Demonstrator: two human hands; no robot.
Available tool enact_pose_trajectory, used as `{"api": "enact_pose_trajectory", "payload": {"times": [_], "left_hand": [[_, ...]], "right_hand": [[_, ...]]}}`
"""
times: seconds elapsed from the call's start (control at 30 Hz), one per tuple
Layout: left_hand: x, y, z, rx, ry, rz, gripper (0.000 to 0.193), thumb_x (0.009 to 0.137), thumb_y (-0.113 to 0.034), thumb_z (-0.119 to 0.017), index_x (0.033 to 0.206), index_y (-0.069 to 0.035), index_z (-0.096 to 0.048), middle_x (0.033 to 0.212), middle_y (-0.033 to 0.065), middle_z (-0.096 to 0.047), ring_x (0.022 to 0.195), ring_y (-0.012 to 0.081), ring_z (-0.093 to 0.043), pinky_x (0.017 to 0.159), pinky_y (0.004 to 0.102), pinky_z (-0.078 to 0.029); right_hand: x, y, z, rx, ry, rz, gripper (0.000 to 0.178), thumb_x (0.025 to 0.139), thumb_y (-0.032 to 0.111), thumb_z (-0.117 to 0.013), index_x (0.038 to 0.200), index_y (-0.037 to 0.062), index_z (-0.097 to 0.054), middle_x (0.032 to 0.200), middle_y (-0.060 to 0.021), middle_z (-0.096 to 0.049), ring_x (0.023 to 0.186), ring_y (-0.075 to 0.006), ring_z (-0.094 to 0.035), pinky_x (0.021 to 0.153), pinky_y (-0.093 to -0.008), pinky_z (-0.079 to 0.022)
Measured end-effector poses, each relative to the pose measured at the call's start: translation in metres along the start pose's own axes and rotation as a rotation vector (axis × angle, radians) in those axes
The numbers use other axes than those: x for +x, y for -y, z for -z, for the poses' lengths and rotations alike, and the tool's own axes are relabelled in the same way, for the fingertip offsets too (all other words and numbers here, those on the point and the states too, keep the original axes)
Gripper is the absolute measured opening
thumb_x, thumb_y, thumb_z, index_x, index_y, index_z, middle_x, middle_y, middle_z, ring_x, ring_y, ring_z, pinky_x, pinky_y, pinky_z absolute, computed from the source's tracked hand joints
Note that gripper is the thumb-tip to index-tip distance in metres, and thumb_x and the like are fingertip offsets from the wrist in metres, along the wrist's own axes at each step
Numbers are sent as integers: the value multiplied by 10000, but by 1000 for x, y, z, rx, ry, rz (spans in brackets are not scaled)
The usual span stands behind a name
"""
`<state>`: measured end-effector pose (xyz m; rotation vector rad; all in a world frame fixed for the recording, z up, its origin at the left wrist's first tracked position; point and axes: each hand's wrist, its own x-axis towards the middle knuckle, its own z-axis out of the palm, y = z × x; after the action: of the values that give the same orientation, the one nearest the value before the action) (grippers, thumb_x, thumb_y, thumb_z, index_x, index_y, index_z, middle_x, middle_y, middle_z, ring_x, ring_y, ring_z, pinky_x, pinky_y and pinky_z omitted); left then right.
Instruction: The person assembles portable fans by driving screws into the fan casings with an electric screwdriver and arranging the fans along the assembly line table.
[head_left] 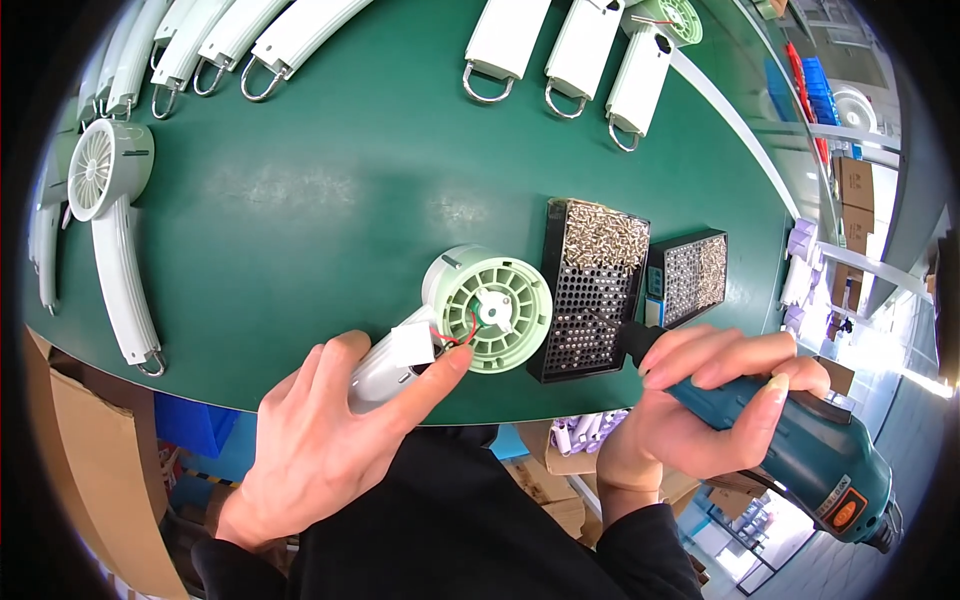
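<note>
My left hand is closed around the white handle of a handheld fan. Its round, light green head lies on the table with the slotted inside facing up, and thin red wires show at its centre. A small white flap stands out near my thumb. In my right hand is a teal electric screwdriver, held with its black tip over the lower right part of a black screw tray. Loose screws heap at the far end of that tray, and rows of holes fill the rest.
A second, smaller screw tray sits right of the first. One assembled fan lies at the left. Several white handles with metal loops line the far side of the green table. Cardboard stands below its near left edge.
</note>
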<state>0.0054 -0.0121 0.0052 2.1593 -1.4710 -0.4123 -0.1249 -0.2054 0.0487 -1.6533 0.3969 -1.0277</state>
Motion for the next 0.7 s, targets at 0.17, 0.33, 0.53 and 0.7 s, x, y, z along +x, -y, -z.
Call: {"api": "enact_pose_trajectory", "payload": {"times": [0.17,0.33,0.53,0.7], "left_hand": [[0,0,0,3,-5,0,583,681,-80,-674,1229,-269,-605,890,99,-424,712,195,-522,587,284,-506],[-3,0,0,-23,18,28,584,684,-62,-669,1223,-278,-601,924,120,-438,727,217,-517,618,307,-502],[-5,-1,-2,4,93,39,602,696,-20,-642,1230,-289,-577,989,144,-438,778,261,-501,685,352,-488],[-1,-4,-3,-12,105,45,583,688,-20,-651,1210,-271,-587,1002,141,-443,771,267,-500,679,354,-482]], "right_hand": [[-2,0,-1,-31,37,18,216,962,223,-476,980,96,-303,724,-142,-484,503,-283,-558,498,-445,-508],[-2,0,0,-6,51,20,204,965,211,-466,993,93,-301,736,-148,-487,503,-281,-557,498,-442,-510],[0,-3,1,22,5,20,209,959,205,-470,990,81,-305,727,-150,-488,494,-275,-551,492,-424,-510],[1,-2,3,51,-18,6,242,936,177,-515,977,61,-306,733,-165,-501,492,-274,-541,495,-424,-507]]}}
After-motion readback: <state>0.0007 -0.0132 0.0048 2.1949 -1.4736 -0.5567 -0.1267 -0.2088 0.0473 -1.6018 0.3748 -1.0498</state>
